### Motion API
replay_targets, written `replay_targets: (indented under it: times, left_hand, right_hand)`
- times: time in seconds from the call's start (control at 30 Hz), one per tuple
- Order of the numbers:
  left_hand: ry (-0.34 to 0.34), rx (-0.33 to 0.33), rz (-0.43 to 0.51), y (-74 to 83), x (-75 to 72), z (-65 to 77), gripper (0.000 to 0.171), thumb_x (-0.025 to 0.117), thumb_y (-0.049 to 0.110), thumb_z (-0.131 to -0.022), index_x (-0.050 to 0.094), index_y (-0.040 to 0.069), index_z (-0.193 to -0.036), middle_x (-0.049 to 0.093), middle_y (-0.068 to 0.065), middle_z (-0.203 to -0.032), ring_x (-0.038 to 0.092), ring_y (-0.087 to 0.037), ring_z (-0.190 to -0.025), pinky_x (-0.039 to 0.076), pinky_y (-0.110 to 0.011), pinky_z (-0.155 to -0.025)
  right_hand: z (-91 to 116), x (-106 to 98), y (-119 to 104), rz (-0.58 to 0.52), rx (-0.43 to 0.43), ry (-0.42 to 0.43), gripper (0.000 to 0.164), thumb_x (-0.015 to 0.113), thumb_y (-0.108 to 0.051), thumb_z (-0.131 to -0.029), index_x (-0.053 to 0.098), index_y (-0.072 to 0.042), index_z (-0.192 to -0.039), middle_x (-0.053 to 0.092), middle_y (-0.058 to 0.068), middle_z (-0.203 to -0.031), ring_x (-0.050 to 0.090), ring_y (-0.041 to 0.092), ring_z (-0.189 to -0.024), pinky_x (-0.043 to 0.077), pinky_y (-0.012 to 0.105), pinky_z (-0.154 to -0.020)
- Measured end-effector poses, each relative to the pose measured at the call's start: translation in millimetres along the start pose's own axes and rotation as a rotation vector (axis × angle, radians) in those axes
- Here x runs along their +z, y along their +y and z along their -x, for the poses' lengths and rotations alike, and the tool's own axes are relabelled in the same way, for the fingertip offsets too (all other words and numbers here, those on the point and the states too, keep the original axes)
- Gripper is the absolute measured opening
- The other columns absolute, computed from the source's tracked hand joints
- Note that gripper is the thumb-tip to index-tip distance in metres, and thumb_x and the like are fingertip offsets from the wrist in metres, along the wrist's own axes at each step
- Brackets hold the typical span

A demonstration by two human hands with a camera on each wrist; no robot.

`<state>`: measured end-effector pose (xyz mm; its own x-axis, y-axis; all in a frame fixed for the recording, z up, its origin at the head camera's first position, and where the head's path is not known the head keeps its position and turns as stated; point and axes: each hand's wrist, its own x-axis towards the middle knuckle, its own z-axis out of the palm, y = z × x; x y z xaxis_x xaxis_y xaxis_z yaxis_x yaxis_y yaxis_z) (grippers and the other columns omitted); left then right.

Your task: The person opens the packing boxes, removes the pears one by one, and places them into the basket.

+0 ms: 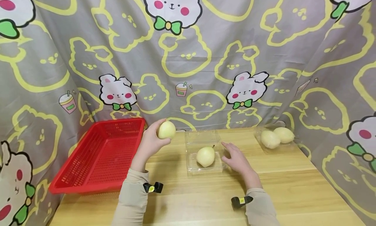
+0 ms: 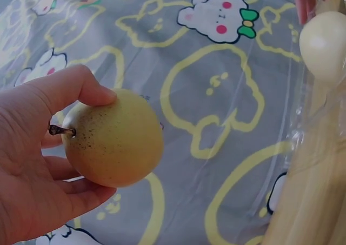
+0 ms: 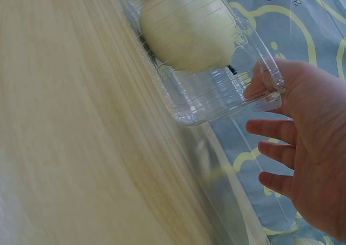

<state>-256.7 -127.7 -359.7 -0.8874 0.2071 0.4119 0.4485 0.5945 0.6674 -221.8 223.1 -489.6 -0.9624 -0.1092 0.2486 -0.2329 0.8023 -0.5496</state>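
Note:
In the head view my left hand (image 1: 151, 139) holds a round pale-yellow pear (image 1: 166, 130) up between the red basket and a clear plastic box. The left wrist view shows this pear (image 2: 116, 139) gripped between thumb and fingers, its dark stem towards the palm. Another pear (image 1: 205, 156) lies in the clear plastic box (image 1: 202, 170), whose lid is raised at the back. My right hand (image 1: 237, 158) is at the box's right side. In the right wrist view, one digit of the right hand (image 3: 319, 131) touches the box's rim; its other fingers are spread apart.
A red perforated basket (image 1: 108, 157) stands on the left of the wooden table (image 1: 191, 200). At the back right, two pale pears (image 1: 271, 139) sit in clear plastic packaging. A printed grey curtain (image 1: 205, 63) hangs around the table.

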Motion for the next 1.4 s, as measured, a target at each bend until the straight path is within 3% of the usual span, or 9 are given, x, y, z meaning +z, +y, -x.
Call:
replay_targets:
  times: [0.4, 1.03, 1.4]
  left_hand:
    - [-0.006, -0.006, -0.06, 0.0, -27.0, 3.1, 0.072, 0.078, 0.013, -0.073, 0.051, 0.013, -0.14, 0.057, -0.011, -0.135, 0.056, -0.032, -0.111, 0.051, -0.052, -0.088]
    - [0.002, -0.106, -0.169, -25.8, -77.1, 14.2, 0.074, 0.073, 0.015, -0.078, 0.042, 0.009, -0.145, 0.049, -0.017, -0.142, 0.05, -0.037, -0.114, 0.049, -0.058, -0.087]
    - [0.042, -0.103, -0.266, -41.9, -111.3, 15.3, 0.074, 0.074, 0.014, -0.078, 0.042, 0.006, -0.145, 0.051, -0.024, -0.136, 0.052, -0.041, -0.106, 0.05, -0.058, -0.079]
  right_hand:
    - [1, 1, -1, 0.002, -0.002, 0.007, 0.065, 0.059, -0.019, -0.085, 0.043, -0.007, -0.146, 0.047, 0.022, -0.146, 0.035, 0.044, -0.14, 0.029, 0.063, -0.112]
    - [1, 2, 1, -0.018, -0.003, 0.009, 0.065, 0.059, -0.019, -0.084, 0.043, -0.008, -0.146, 0.047, 0.022, -0.146, 0.035, 0.044, -0.14, 0.029, 0.064, -0.112]
    - [1, 2, 1, -0.01, 0.02, 0.001, 0.065, 0.056, -0.019, -0.085, 0.042, -0.009, -0.147, 0.045, 0.023, -0.148, 0.033, 0.044, -0.141, 0.028, 0.063, -0.112]
